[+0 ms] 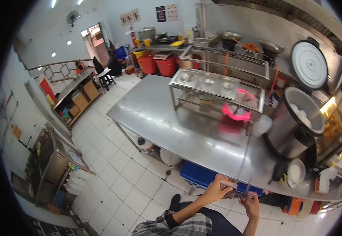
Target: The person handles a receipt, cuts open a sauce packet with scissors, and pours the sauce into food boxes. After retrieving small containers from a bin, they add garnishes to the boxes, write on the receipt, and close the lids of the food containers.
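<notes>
My left hand (214,190) is closed around a small clear packet (228,191) with something dark brown inside. Its exact contents are too small to tell. To the right, my right hand (251,203) has its fingers pinched together at a thin dark strip that seems to run from the packet. Whether that strip is part of the packet I cannot make out. Both hands are at the front edge of the steel table (171,118), above a blue cooler box (196,173) standing beneath it.
A steel rack (218,86) with lidded trays and a pink basket (237,115) stands on the table. Rightward are a large rice cooker (293,131) with its lid raised, a white bowl (296,173) and a glass display case (336,118). Tiled floor (116,169) lies left.
</notes>
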The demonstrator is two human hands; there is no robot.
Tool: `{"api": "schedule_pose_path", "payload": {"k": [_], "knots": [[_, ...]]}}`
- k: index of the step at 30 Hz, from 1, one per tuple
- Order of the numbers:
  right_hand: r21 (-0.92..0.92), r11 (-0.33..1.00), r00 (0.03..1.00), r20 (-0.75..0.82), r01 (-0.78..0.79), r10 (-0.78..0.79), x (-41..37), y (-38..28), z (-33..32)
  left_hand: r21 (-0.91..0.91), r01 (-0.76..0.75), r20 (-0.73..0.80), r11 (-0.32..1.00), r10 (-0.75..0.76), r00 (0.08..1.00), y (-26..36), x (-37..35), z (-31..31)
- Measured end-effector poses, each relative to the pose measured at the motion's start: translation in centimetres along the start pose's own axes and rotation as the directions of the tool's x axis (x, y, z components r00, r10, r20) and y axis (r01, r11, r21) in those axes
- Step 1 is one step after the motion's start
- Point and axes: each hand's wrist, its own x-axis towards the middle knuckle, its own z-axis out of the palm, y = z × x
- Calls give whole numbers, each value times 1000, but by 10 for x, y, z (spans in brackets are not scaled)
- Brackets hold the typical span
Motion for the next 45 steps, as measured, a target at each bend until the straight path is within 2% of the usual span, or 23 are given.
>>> {"api": "schedule_pose_path", "payload": {"k": [2, 4, 5, 6, 7, 9, 11, 13, 14, 15, 16, 17, 18, 19, 21, 23, 25, 27, 29, 37, 41, 43, 45], "knots": [[144, 988, 988, -148, 56, -34, -77, -13, -57, -11, 39, -16, 999, -39, 999, 17, 10, 58], [4, 993, 927, -358, 119, -109, -140, 5, -161, -205, -41, 112, 978, 65, 992, 35, 16, 112], [-265, 958, 933, -306, 107, -189, -185, -21, -174, -301, -54, 196, 952, 117, 974, 45, 14, 136], [-86, 962, 839, -473, 258, -267, -197, -28, -180, -242, 149, 444, 959, -27, 896, 74, 17, 148], [-122, 948, 809, -497, 293, -314, -221, -43, -193, -334, 97, 484, 938, 82, 871, 97, 17, 168], [-158, 962, 650, -712, 223, -268, -258, -92, -189, -320, -187, 650, 929, 359, 670, 94, 32, 232], [-265, 934, 653, -667, 241, -358, -285, -136, -201, -391, 121, 794, 912, 268, 546, 132, 37, 287], [-300, 893, 632, -631, 335, -449, -308, -166, -228, -394, 261, 876, 881, 274, 398, 166, 46, 341], [-323, 881, 631, -616, 345, -472, -318, -183, -239, -366, 77, 868, 928, 310, 387, 187, 52, 362], [-351, 867, 635, -591, 353, -498, -325, -202, -252, -404, 188, 883, 895, 327, 337, 199, 59, 392], [-360, 862, 572, -645, 358, -506, -332, -224, -262, -453, 127, 866, 882, 402, 298, 212, 67, 419], [-393, 883, 639, -618, 256, -459, -339, -242, -268, -510, 65, 838, 858, 479, 262, 222, 72, 444], [-415, 898, 705, -592, 147, -389, -347, -262, -272, -508, 80, 851, 858, 486, 197, 240, 73, 464], [-403, 903, 662, -637, 152, -396, -352, -280, -290, -496, 133, 864, 858, 473, 169, 260, 75, 490], [-559, 824, 775, -561, -93, -293, -361, -314, -319, -460, 201, 888, 865, 453, 82, 289, 85, 542], [-552, 817, 731, -625, -166, -274, -370, -350, -335, -586, -27, 810, 810, 586, 12, 313, 91, 593], [-574, 773, 778, -603, -271, -176, -378, -368, -344, -592, -33, 805, 805, 589, -72, 323, 90, 631], [-574, 763, 736, -647, -299, -199, -379, -388, -367, -627, -143, 778, 766, 610, -147, 336, 92, 675], [-519, 750, 724, -686, -411, -78, -386, -410, -399, -646, -154, 760, 748, 613, -216, 355, 86, 719], [-538, 764, 703, -693, -357, -159, -426, -446, -544, -588, 25, 758, 808, 562, -329, 398, 60, 876], [-587, 757, 741, -636, -286, -214, -449, -467, -632, -559, 16, 785, 829, 535, -314, 419, 50, 956], [-630, 730, 757, -604, -264, -248, -463, -487, -675, -660, -85, 731, 746, 613, -300, 433, 47, 997], [-608, 744, 774, -600, -277, -202, -468, -510, -711, -623, -43, 761, 781, 593, -262, 446, 48, 1032]]}}
